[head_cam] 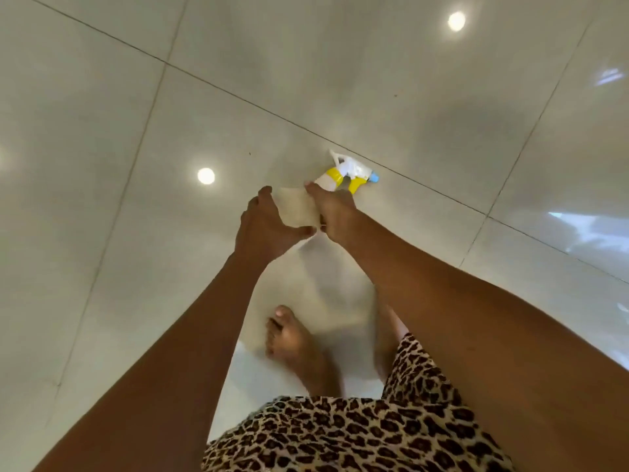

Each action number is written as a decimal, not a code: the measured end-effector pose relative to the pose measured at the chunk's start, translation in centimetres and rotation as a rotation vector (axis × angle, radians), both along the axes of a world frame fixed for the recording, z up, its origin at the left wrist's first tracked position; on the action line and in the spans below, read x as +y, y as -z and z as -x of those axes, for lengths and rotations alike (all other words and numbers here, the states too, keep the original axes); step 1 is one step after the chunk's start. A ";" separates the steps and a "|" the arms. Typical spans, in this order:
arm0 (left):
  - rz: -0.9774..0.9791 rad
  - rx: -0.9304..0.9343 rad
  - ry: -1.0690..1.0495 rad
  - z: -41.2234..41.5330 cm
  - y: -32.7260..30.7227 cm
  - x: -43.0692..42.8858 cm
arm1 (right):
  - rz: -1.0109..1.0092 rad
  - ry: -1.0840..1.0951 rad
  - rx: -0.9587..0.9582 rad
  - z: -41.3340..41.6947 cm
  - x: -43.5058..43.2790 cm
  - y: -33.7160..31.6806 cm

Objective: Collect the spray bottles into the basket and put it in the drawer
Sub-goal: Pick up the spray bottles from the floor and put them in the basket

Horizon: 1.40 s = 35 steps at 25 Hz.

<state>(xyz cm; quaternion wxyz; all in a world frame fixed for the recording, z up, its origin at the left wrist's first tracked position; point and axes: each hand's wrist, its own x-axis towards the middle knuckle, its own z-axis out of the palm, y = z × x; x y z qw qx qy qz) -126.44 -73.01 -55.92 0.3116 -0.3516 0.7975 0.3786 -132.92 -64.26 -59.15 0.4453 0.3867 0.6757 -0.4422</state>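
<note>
Hands (269,226) round pale, yellow-collared spray bottle (326,185)

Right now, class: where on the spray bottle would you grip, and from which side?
Grip the spray bottle around its pale body, from above. It lies on its side on the tiled floor, with the yellow trigger head pointing away.

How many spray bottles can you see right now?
1. A translucent white plastic spray bottle with yellow collar and trigger is between both hands, right hand gripping, left hand open beside it. Others may be out of frame.
</note>
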 end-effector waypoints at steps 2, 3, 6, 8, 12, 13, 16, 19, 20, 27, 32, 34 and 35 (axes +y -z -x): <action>-0.020 -0.010 -0.014 -0.4 1.4 0.5 | -0.053 0.019 0.047 -0.2 -0.7 1.1; -0.019 -0.003 -0.032 -0.6 1.7 0.6 | -0.067 0.004 0.064 -0.1 -1.0 1.2; 0.012 0.039 -0.084 -1.3 -0.3 1.1 | -0.058 -0.039 0.074 -0.2 -1.0 -0.7; 0.012 0.086 -0.106 -1.6 -3.5 1.0 | -0.055 -0.070 0.071 -0.2 -1.1 -4.0; 0.028 0.198 -0.152 -1.6 -13.4 -0.2 | -0.004 -0.151 0.164 1.3 -2.7 -14.3; 0.027 0.230 -0.165 -1.5 -16.5 -0.7 | 0.014 -0.182 0.202 1.7 -3.3 -17.7; -0.041 0.321 -0.197 -0.6 -25.9 -2.5 | 0.092 -0.225 0.315 2.6 -4.5 -28.0; -0.077 0.372 -0.247 -0.2 -35.8 -4.1 | 0.166 -0.283 0.441 2.6 -5.3 -38.7; -0.063 0.399 -0.255 -0.5 -39.3 -4.1 | 0.211 -0.315 0.490 2.3 -5.4 -42.3; 0.113 0.580 -0.332 -9.4 -58.3 1.0 | 0.443 -0.475 0.674 -5.5 -1.8 -61.9; 0.254 0.698 -0.583 -21.0 -66.2 9.0 | 0.565 -0.656 0.775 -16.1 3.1 -71.2; 0.312 0.733 -0.691 -25.4 -68.1 11.5 | 0.632 -0.724 0.777 -20.0 4.4 -73.7; 0.347 0.742 -0.754 -28.1 -69.1 12.8 | 0.676 -0.779 0.765 -22.4 5.1 -75.0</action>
